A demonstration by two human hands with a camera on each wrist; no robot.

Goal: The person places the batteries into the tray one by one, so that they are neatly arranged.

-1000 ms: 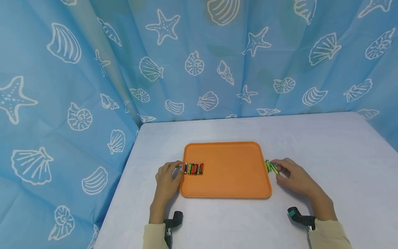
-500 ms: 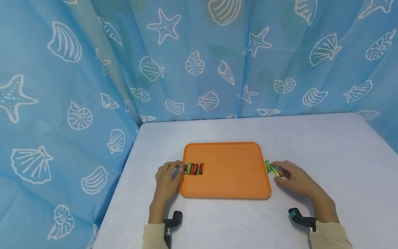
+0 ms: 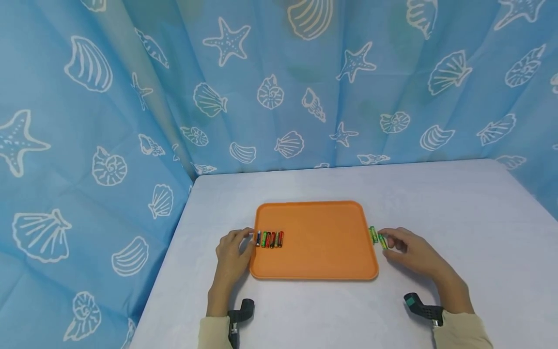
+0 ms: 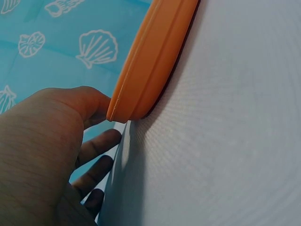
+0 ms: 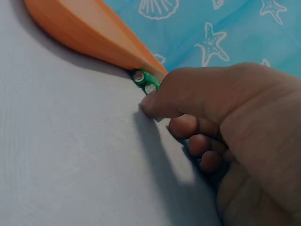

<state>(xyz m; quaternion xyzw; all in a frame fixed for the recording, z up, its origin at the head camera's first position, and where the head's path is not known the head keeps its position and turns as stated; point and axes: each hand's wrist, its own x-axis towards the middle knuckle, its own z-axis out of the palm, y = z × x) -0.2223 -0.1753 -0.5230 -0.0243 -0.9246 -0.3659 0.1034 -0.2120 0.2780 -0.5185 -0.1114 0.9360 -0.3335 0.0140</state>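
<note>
Along the left side of an orange tray (image 3: 318, 237) lies a row of several small batteries (image 3: 272, 239), red, green and dark. My left hand (image 3: 232, 252) is at the left rim, thumb and forefinger at the two ends of the dark blue battery (image 3: 258, 238); in the left wrist view the tray wall (image 4: 141, 70) hides the fingertips. Beyond the right rim, my right hand (image 3: 411, 249) pinches a green battery (image 3: 382, 241) end to end between forefinger and thumb. Other green batteries (image 3: 373, 234) lie between it and the tray, their ends visible in the right wrist view.
A white-covered table (image 3: 318, 310) bears the tray. Behind and to the left hangs a blue curtain (image 3: 261, 116) with white shells and starfish. Black camera mounts (image 3: 423, 306) sit on both wrists.
The green battery in my right hand has turned from a slant to nearly parallel with those beside the tray. My left hand stays at the left rim. The head view has shifted slightly.
</note>
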